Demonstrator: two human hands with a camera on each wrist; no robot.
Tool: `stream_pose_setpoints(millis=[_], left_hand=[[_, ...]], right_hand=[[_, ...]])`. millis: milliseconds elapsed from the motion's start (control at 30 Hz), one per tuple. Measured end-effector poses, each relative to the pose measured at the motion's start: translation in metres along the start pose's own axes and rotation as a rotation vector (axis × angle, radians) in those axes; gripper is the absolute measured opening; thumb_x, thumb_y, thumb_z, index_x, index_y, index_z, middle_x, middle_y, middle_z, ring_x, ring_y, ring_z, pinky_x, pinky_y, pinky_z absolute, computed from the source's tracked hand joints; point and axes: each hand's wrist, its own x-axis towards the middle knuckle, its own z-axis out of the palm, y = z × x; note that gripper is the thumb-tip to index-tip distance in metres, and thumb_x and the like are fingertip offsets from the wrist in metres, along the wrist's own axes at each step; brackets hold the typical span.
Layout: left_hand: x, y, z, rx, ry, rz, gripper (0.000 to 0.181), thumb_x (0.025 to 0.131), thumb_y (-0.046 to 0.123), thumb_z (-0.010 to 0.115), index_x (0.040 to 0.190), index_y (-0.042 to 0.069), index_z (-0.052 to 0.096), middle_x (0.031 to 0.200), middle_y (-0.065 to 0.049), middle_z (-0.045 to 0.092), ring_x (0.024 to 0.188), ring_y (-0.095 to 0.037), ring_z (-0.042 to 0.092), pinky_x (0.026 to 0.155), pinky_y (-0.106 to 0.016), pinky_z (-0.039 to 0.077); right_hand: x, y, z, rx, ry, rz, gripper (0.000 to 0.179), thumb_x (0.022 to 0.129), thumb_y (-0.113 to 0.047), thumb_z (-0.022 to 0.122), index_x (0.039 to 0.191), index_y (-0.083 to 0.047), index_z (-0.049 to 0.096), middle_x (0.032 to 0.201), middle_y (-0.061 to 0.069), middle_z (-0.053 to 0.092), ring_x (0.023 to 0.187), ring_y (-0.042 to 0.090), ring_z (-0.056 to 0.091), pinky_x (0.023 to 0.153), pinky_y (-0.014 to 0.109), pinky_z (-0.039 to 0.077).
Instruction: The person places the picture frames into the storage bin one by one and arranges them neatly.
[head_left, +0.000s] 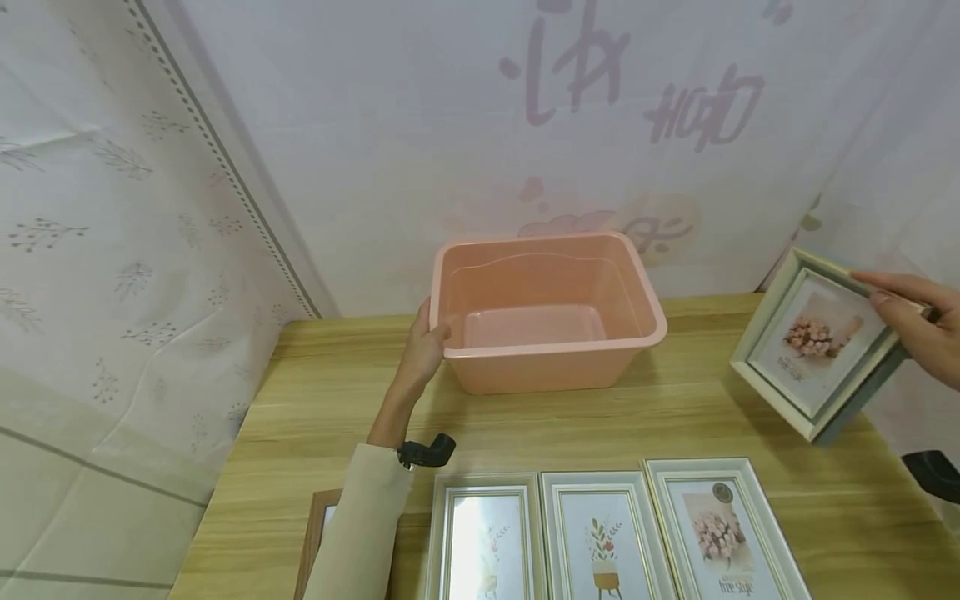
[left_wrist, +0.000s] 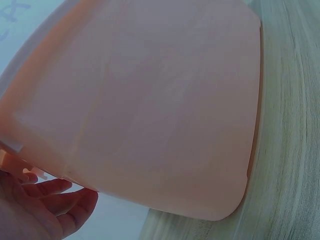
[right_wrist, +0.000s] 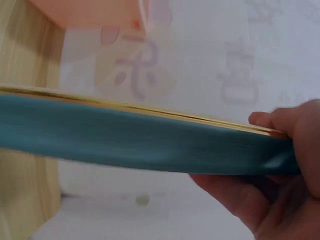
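Observation:
A pink plastic basin (head_left: pixel 543 371) stands upright on the wooden table, against the back cloth. My left hand (head_left: pixel 422 354) grips its left rim, thumb over the edge; in the left wrist view, curled fingers lie at the rim beside the basin's outer wall (left_wrist: pixel 150 100). Over on the right, a pale green picture frame (head_left: pixel 813 342) with a pink flower print is tilted above the table. My right hand (head_left: pixel 926 321) holds it by its upper right edge. In the right wrist view, the thumb and fingers span the frame's teal side (right_wrist: pixel 140 135).
Along the near edge lie three light-coloured picture frames in a row: a left one (head_left: pixel 487 533), a middle one (head_left: pixel 603 533) and a right one (head_left: pixel 720 525). A brown frame (head_left: pixel 315 533) is partly hidden under my left sleeve. Printed cloth (head_left: pixel 375 167) hangs behind the table (head_left: pixel 337 392).

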Motion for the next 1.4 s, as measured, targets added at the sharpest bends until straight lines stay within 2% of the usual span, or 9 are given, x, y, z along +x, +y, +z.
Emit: stream_pose_setpoints(millis=[133,267,400,600,733,833,900,1233,1400], left_hand=[[0.000,0.001,0.002,0.003,0.004,0.009,0.063,0.097,0.009,0.037,0.158,0.010,0.019,0.154,-0.017,0.036,0.138,-0.031,0.037,0.114,-0.052,0.029],[-0.001,0.001,0.002,-0.003,0.000,0.008,0.062,0.098,0.009,0.037,0.158,0.010,0.018,0.154,-0.018,0.035,0.140,-0.034,0.035,0.114,-0.053,0.029],[-0.001,-0.001,0.002,-0.011,-0.001,0.015,0.062,0.099,0.009,0.036,0.158,0.010,0.018,0.155,-0.020,0.033,0.141,-0.038,0.033,0.114,-0.054,0.028],[-0.001,0.000,0.002,-0.019,-0.006,0.003,0.062,0.100,0.009,0.036,0.158,0.012,0.017,0.154,-0.020,0.034,0.136,-0.035,0.039,0.112,-0.054,0.032],[-0.001,0.000,0.002,-0.015,0.010,0.004,0.062,0.099,0.009,0.036,0.158,0.012,0.019,0.152,-0.020,0.037,0.131,-0.034,0.043,0.109,-0.053,0.036],[-0.001,0.000,0.003,-0.017,0.017,0.012,0.061,0.099,0.008,0.037,0.157,0.011,0.020,0.152,-0.020,0.037,0.134,-0.035,0.042,0.110,-0.053,0.035],[-0.001,-0.001,0.003,-0.020,0.017,0.019,0.061,0.099,0.007,0.037,0.157,0.010,0.021,0.153,-0.020,0.036,0.137,-0.037,0.039,0.111,-0.054,0.033],[-0.001,-0.003,0.003,-0.018,0.016,0.038,0.061,0.098,0.007,0.036,0.157,0.009,0.020,0.151,-0.020,0.039,0.134,-0.034,0.042,0.111,-0.053,0.034],[0.000,-0.004,0.003,-0.024,0.016,0.037,0.061,0.098,0.006,0.036,0.157,0.008,0.021,0.152,-0.021,0.038,0.136,-0.038,0.039,0.111,-0.054,0.033]], right_hand=[[0.008,-0.025,0.001,-0.042,0.126,0.004,0.047,0.100,-0.009,0.048,0.127,-0.046,0.057,0.039,-0.027,0.037,0.024,0.004,0.019,0.027,0.022,0.018],[0.016,-0.045,0.004,-0.106,0.251,0.140,0.038,0.101,-0.018,0.049,0.134,-0.029,0.061,0.084,-0.016,0.072,0.031,-0.009,0.026,0.033,0.011,0.023],[0.023,-0.060,0.008,-0.156,0.364,0.230,0.036,0.101,-0.027,0.048,0.134,-0.033,0.061,0.134,0.002,0.061,0.052,-0.022,0.032,0.042,0.004,0.023],[0.033,-0.082,0.017,-0.105,0.391,0.262,0.039,0.102,-0.026,0.044,0.137,-0.034,0.058,0.130,0.008,0.062,0.058,-0.014,0.035,0.043,0.005,0.023],[0.041,-0.099,0.025,-0.019,0.392,0.306,0.040,0.103,-0.027,0.043,0.140,-0.034,0.055,0.137,0.007,0.056,0.076,-0.007,0.048,0.051,0.003,0.029],[0.048,-0.109,0.033,0.082,0.441,0.284,0.039,0.102,-0.024,0.045,0.138,-0.030,0.058,0.134,0.000,0.057,0.088,-0.002,0.052,0.056,0.001,0.035],[0.053,-0.112,0.038,0.146,0.491,0.218,0.036,0.100,-0.020,0.048,0.133,-0.025,0.063,0.126,-0.003,0.059,0.082,-0.003,0.053,0.057,0.001,0.038],[0.070,-0.125,0.071,0.344,0.604,0.120,0.033,0.096,-0.010,0.053,0.122,-0.018,0.071,0.121,0.005,0.069,0.093,0.008,0.064,0.071,0.012,0.049],[0.069,-0.129,0.088,0.344,0.584,0.109,0.033,0.096,-0.011,0.053,0.124,-0.017,0.070,0.125,0.006,0.068,0.054,0.000,0.049,0.051,0.010,0.036]])
